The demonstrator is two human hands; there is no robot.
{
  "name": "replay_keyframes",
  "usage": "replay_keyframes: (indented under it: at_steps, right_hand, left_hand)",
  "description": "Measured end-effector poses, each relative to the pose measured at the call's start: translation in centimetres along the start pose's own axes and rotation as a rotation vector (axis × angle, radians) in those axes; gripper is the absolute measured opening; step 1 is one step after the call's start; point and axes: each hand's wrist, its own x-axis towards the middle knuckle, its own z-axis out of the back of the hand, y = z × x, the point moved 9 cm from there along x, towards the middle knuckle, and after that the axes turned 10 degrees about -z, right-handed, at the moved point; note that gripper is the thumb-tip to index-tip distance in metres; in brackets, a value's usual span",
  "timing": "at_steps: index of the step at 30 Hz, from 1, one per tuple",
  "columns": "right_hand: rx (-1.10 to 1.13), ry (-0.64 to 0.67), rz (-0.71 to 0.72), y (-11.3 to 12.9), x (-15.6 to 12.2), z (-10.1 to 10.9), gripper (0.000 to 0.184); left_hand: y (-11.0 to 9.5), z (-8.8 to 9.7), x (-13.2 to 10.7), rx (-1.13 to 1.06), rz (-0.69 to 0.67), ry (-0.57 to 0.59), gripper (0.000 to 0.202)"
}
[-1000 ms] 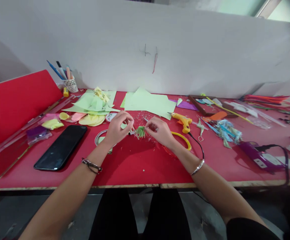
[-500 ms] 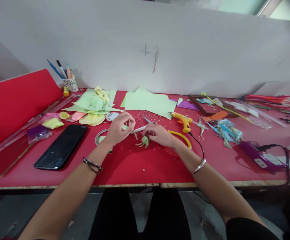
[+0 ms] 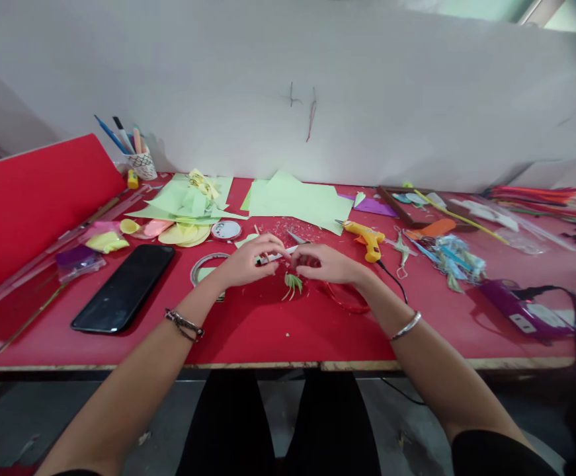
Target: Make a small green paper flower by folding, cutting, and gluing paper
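Left hand (image 3: 248, 262) and right hand (image 3: 326, 264): half-curled, close together, any hold impossible to tell; green fringed paper (image 3: 294, 283): on red table (image 3: 258, 340), near both hands; yellow glue gun (image 3: 368, 239): lying rightward

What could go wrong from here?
1. The right hand might brush the pointed metal tip just beyond it and get pricked.
2. The right forearm could snag the nearby cord and drag the glue gun.
3. The small green fringed piece, just below the hands, could get crushed.
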Motion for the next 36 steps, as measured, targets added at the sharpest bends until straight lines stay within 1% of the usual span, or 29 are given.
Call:
replay_keyframes:
  at_steps: [1,3,5,7,10,13,16,19,24,28,32,36]
  right_hand:
    - [-0.013,0.07,0.002,0.0,-0.2,-0.4,0.012]
    - [-0.043,0.18,-0.001,-0.1,-0.6,-1.0,0.025]
    - [-0.061,0.226,-0.012,-0.3,-0.9,-1.3,0.032]
    - [-0.078,0.224,-0.024,-0.2,-0.9,-1.4,0.035]
    - [-0.127,0.148,-0.065,0.1,-0.6,-1.6,0.037]
    - [-0.165,0.035,-0.09,0.8,-0.3,-1.6,0.033]
    - [-0.167,-0.009,-0.062,1.5,-0.1,-2.0,0.027]
    - [-0.184,-0.041,-0.049,1.4,-0.1,-2.0,0.025]
    - [-0.203,-0.021,-0.029,0.9,-0.3,-1.6,0.011]
    - [-0.188,-0.003,-0.01,1.1,-0.4,-1.2,0.012]
    - [-0.202,0.037,0.036,1.4,-0.3,-1.2,0.012]
    - [-0.198,0.027,0.059,1.4,-0.1,-1.2,0.012]
  left_hand:
    - [0.0,-0.7,0.0,-0.024,-0.004,0.071,0.022]
    - [0.1,-2.0,-0.2,-0.025,-0.011,0.192,0.028]
    - [0.3,-2.7,-0.3,0.029,-0.01,0.258,0.028]
    - [0.6,-3.0,-0.4,0.104,0.001,0.287,0.024]
    - [0.9,-3.0,-0.3,0.205,0.014,0.286,0.018]
    - [0.9,-2.8,-0.1,0.286,0.011,0.271,0.015]
    - [0.8,-2.7,0.0,0.315,0.002,0.256,0.017]
    - [0.8,-2.8,0.1,0.305,-0.016,0.243,0.015]
    - [0.9,-3.1,0.0,0.271,-0.035,0.248,0.012]
    - [1.0,-3.2,0.1,0.264,-0.017,0.26,0.01]
    - [1.0,-3.2,0.0,0.266,-0.02,0.263,0.01]
    - [0.9,-3.2,0.0,0.29,-0.037,0.255,0.012]
